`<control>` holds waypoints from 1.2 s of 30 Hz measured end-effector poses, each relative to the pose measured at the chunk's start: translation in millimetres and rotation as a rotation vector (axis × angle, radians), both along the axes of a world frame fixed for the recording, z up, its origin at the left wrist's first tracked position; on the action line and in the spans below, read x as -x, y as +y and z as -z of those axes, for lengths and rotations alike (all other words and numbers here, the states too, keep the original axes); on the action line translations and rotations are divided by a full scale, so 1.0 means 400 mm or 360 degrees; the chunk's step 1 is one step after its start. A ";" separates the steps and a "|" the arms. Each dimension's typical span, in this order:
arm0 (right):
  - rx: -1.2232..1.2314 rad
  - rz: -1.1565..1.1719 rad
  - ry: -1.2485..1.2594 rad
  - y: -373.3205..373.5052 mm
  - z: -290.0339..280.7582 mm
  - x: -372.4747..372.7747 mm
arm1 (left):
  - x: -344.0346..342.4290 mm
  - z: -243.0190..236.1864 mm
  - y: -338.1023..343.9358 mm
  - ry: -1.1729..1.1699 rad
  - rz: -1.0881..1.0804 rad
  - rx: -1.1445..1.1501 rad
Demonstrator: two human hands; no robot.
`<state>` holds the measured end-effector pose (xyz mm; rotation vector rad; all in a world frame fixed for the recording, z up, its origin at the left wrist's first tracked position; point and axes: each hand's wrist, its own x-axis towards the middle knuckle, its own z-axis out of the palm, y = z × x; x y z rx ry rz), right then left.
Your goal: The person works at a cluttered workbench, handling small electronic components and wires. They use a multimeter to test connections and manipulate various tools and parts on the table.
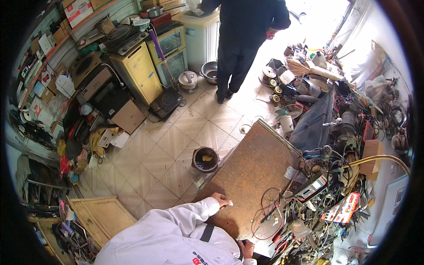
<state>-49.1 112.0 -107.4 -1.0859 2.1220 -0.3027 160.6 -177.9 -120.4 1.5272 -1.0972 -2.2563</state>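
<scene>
My left hand [219,201], in a white sleeve, reaches over the near-left edge of a worn brown tabletop [254,163]. Its fingers are closed on a small white piece [230,204], too small to make out further. Lower down, my right hand [247,248] rests by the near edge of the same table with bent fingers; what they hold, if anything, is hidden. Thin red and black test leads [265,216] lie looped on the tabletop to the right of both hands. Beside them is a multimeter [312,187] on a heap of tools and wires.
Red-handled pliers [281,246] and a red-and-white blister card [342,208] lie in the clutter at right. A brown pot [205,159] stands on the tiled floor [150,163]. Another person [240,39] in dark clothes stands near the bright doorway. Old appliances and a yellow cabinet [140,70] line the left.
</scene>
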 end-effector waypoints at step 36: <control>-0.0617 0.0942 -0.0145 0.374 0.231 -0.118 | -0.005 -0.054 -0.002 -0.0099 -0.0359 -0.0088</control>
